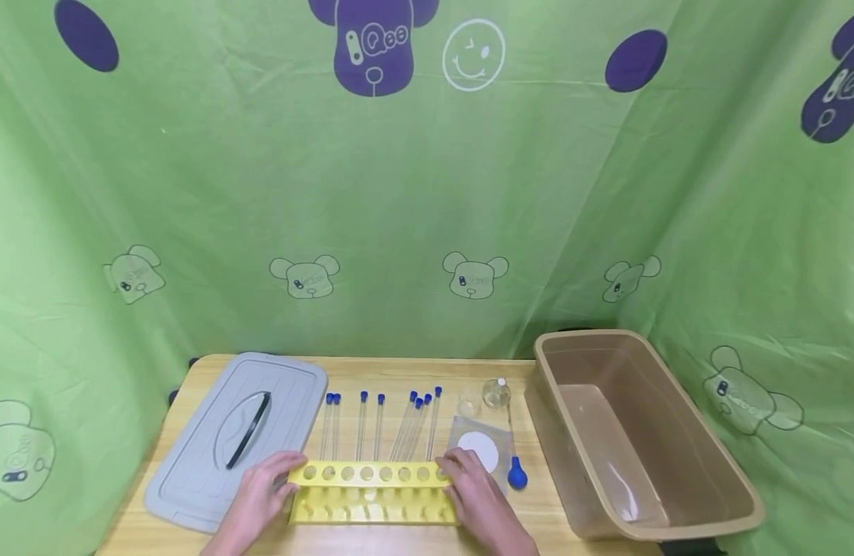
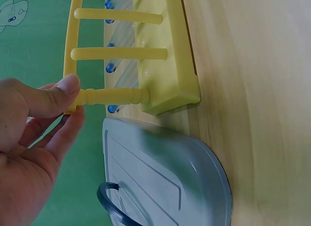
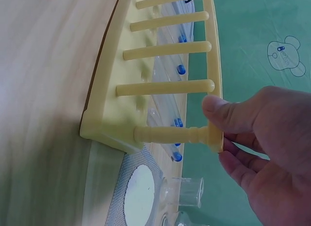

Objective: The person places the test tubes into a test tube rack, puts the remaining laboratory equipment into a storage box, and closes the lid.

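Note:
A yellow test tube rack (image 1: 392,476) is held upright over the table's front part, a row of round holes along its top bar. My left hand (image 1: 259,494) pinches the left end of that bar; the thumb (image 2: 68,85) lies on the near side in the left wrist view. At the opposite end my right hand (image 1: 479,498) grips the bar the same way, its thumb (image 3: 221,109) on top of the end. Behind the rack lie several glass test tubes (image 1: 361,428) with blue caps, their lower ends hidden by it. Whether the rack's base touches the table is hard to tell.
Left stands a grey lid (image 1: 191,463) with a black handle (image 1: 249,431). Right of the tubes are a wire gauze (image 1: 462,432) with a white disc, a small glass beaker (image 1: 469,403), a round glass vessel (image 1: 496,395) and a blue-bulbed dropper (image 1: 516,475). A brown bin (image 1: 559,448) stands far right.

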Demonstrator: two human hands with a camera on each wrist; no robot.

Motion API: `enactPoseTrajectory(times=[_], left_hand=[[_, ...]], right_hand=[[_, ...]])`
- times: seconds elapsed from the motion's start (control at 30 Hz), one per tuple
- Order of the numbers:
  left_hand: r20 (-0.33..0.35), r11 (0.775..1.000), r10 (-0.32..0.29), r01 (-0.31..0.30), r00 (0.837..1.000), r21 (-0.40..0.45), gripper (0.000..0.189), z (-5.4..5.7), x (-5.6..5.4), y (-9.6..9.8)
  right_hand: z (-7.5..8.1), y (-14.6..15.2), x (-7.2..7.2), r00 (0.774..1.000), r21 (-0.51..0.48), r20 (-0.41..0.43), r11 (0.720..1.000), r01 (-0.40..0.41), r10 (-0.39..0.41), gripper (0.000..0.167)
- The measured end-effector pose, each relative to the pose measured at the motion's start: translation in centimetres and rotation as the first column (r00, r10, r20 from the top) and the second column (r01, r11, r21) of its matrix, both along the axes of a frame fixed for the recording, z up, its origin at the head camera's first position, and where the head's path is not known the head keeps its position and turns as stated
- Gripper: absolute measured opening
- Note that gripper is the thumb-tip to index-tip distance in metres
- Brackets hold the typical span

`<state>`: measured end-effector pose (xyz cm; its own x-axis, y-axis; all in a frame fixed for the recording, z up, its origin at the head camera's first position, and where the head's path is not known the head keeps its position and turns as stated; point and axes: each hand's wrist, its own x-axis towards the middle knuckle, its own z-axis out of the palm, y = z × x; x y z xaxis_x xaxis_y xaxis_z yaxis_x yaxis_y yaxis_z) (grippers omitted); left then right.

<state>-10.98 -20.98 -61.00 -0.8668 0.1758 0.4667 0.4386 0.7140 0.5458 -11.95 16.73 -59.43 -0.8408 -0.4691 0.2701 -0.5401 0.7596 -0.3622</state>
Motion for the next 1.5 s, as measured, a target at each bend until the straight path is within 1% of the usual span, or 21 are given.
enactPoseTrajectory(times=[0.17, 0.33, 0.47, 0.57, 0.67, 0.77, 0.87, 0.93, 1.0, 1.1, 1.17, 1.27, 1.33, 1.4, 1.5], left_hand=[[0.047, 0.999, 0.014, -0.016, 0.999, 0.037, 0.053, -0.2, -0.5, 0.3], [0.076, 0.998, 0.034, -0.037, 0.997, 0.041, 0.051, -0.6, -0.8, 0.4], [0.088, 0.998, 0.046, -0.05, 0.995, 0.036, 0.05, -0.7, -1.2, 0.5], [0.095, 0.998, 0.049, -0.054, 0.994, 0.045, 0.05, -0.6, -1.4, 0.6], [0.115, 0.997, 0.053, -0.059, 0.992, 0.054, 0.05, -0.4, -1.6, 0.6], [0.143, 0.996, 0.055, -0.064, 0.988, 0.056, 0.05, -0.2, -1.7, 0.5], [0.156, 0.996, 0.054, -0.064, 0.986, 0.061, 0.051, -0.1, -1.7, 0.5], [0.156, 0.996, 0.053, -0.064, 0.986, 0.062, 0.051, -0.2, -1.8, 0.5], [0.147, 0.996, 0.057, -0.066, 0.988, 0.058, 0.052, -0.3, -1.8, 0.5], [0.132, 0.996, 0.059, -0.067, 0.989, 0.053, 0.053, -0.4, -2.0, 0.4], [0.13, 0.996, 0.062, -0.071, 0.99, 0.061, 0.053, -0.4, -2.0, 0.3], [0.141, 0.993, 0.069, -0.081, 0.988, 0.086, 0.053, -0.4, -2.0, 0.1], [0.155, 0.99, 0.069, -0.087, 0.985, 0.109, 0.052, -0.3, -1.9, 0.0], [0.18, 0.986, 0.061, -0.088, 0.982, 0.142, 0.051, -0.3, -1.8, 0.0], [0.21, 0.976, 0.043, -0.086, 0.977, 0.201, 0.05, -0.3, -1.7, 0.1]], right_hand=[[-0.2, 0.2, -0.7, 1.0, -0.007, -0.005, 1.0, -0.002, 0.002, 0.045], [-0.3, 0.5, -1.3, 1.0, -0.01, -0.004, 1.0, 0.0, 0.0, 0.047], [-0.3, 0.6, -2.0, 0.999, -0.004, -0.049, 1.0, -0.007, 0.007, 0.049], [-0.3, 0.6, -2.4, 0.998, 0.005, -0.062, 1.0, -0.016, 0.017, 0.05], [-0.1, 0.5, -2.7, 1.0, 0.01, -0.026, 1.0, -0.013, 0.013, 0.048], [0.6, 0.4, -3.0, 0.999, 0.023, 0.05, 1.0, -0.005, 0.004, 0.047], [1.6, 0.4, -3.2, 0.99, 0.032, 0.139, 0.999, -0.008, 0.004, 0.046], [2.4, 0.5, -3.4, 0.983, 0.019, 0.184, 1.0, -0.015, 0.011, 0.046], [3.2, 0.6, -3.9, 0.982, 0.004, 0.191, 1.0, -0.013, 0.012, 0.045], [4.3, 0.4, -5.3, 0.985, -0.004, 0.17, 1.0, 0.023, -0.022, 0.043], [4.9, 0.1, -6.7, 0.986, -0.001, 0.158, 0.999, 0.054, -0.053, 0.041], [5.5, -0.8, -9.1, 0.981, 0.015, 0.172, 0.996, 0.093, -0.095, 0.037], [5.4, -1.4, -10.8, 0.977, 0.03, 0.188, 0.995, 0.1, -0.104, 0.034], [5.0, -1.9, -12.4, 0.97, 0.051, 0.214, 0.993, 0.109, -0.117, 0.033], [3.8, -2.3, -14.3, 0.948, 0.056, 0.28, 0.989, 0.139, -0.149, 0.032]])
